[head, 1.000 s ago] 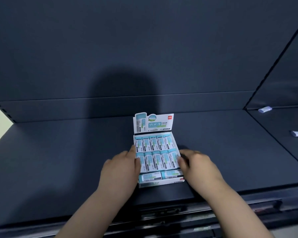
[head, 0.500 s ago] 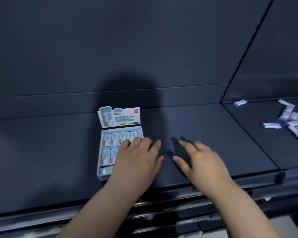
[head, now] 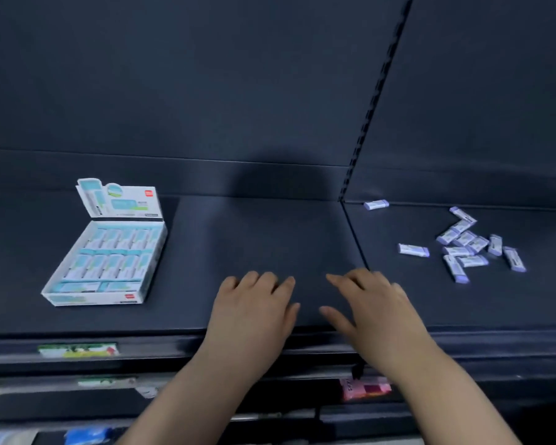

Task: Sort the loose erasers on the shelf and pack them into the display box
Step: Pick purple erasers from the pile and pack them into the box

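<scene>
My left hand (head: 254,313) and right hand (head: 371,311) are side by side over the front of the dark shelf (head: 264,239), palms down, fingers spread, holding nothing. I can't tell whether the fingertips touch the surface or hang just above it. A narrow gap separates the two hands, thumbs pointing toward each other.

The box (head: 106,261) sits well off to the left of my left hand, on the same shelf, nearer the back. Its lid flap stands up at the rear, and it is packed with rows of teal-and-white erasers (head: 109,252): two rows standing on end and one row lying flat along the front edge. Neither hand touches it.

The loose erasers (head: 472,248) lie well to the right of my right hand, on the neighbouring shelf section past the seam (head: 353,236). They are white with purple ends. Most are heaped in a loose cluster, some overlapping. One (head: 413,250) lies apart, to the left of the cluster and closest to my right hand. Another (head: 376,204) lies alone near the back, just right of the seam.

Along the front rail below my left hand there is a green label (head: 77,350), and lower down, under my right wrist, a pink tag (head: 365,388).
</scene>
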`<state>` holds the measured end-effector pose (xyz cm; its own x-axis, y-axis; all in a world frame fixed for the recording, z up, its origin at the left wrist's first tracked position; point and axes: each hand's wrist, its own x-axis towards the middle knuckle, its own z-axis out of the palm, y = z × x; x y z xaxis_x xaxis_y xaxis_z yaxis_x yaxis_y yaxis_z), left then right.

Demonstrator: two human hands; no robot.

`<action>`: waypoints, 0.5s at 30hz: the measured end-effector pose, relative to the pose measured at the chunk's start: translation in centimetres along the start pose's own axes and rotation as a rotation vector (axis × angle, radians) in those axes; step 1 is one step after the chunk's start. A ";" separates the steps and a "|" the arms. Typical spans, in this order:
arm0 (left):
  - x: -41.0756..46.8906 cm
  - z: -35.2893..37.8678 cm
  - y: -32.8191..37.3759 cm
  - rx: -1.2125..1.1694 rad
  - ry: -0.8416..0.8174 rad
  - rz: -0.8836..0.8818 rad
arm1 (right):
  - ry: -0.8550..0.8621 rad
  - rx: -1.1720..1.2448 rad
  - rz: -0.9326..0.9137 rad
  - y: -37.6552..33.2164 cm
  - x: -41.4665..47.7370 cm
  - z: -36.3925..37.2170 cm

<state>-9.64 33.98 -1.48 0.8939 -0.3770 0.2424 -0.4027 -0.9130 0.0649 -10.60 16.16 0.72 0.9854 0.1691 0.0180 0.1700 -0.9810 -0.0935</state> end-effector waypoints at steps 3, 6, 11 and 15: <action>0.2 0.3 1.6 -0.021 -0.032 -0.008 | -0.014 0.022 0.011 1.6 -0.6 0.1; 0.9 0.3 2.4 -0.055 -0.031 -0.009 | -0.016 0.041 0.013 2.7 -0.8 0.1; 2.9 0.5 2.4 -0.100 -0.030 0.035 | 0.040 0.062 0.076 3.5 -0.4 -0.1; 5.3 1.4 2.3 -0.081 -0.027 0.122 | 0.060 0.090 0.146 4.5 -0.2 -0.1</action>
<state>-5.54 29.62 -1.35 0.8419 -0.4897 0.2267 -0.5224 -0.8449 0.1149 -10.04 11.73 0.41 0.9982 0.0171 0.0572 0.0276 -0.9818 -0.1878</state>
